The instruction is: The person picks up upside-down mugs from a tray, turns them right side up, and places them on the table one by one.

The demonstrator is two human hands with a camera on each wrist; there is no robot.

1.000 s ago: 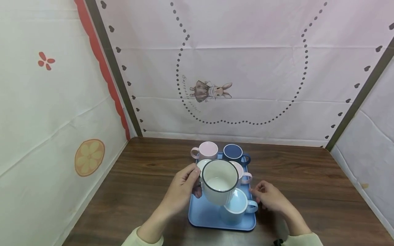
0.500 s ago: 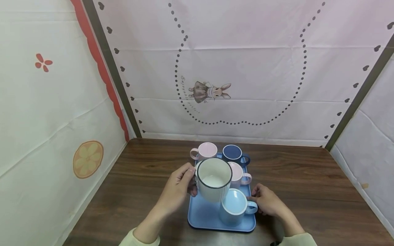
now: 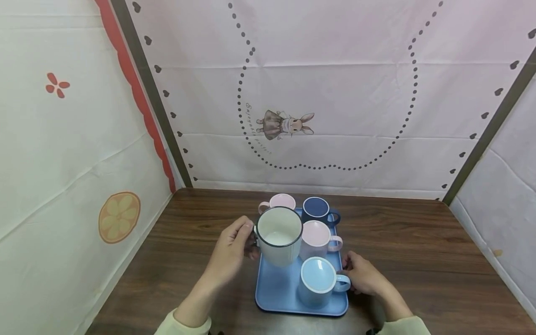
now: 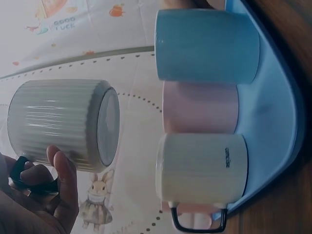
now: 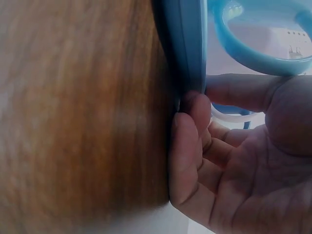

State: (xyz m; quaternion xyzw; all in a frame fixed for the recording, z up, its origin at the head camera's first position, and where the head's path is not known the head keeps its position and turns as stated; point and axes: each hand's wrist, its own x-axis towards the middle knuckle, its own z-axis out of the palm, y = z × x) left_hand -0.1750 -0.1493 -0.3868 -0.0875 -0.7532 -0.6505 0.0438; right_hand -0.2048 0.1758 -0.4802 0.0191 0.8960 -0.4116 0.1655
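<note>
Dark brown, wood-grain worktop [image 3: 418,239]. Twelve o'clock: pinkish-white rear sheet [image 3: 335,97] bearing a sideways rabbit print [image 3: 284,124] and dotted line [image 3: 300,165]. Nine o'clock: white side sheet [image 3: 75,153] with orange-slice print [image 3: 119,217] and red scalloped border [image 3: 141,100]. Three o'clock: creased pale sheet [image 3: 504,195].

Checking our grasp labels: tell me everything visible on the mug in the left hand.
The mug is off-white and glossy, with vertically ribbed walls, a thin dark rim and a dark green handle. It looks like ceramic or enamel; I can't tell which. The inside is pale and looks empty. It is held roughly upright, mouth up, above the tray, base clear. The left hand grips its handle.
</note>
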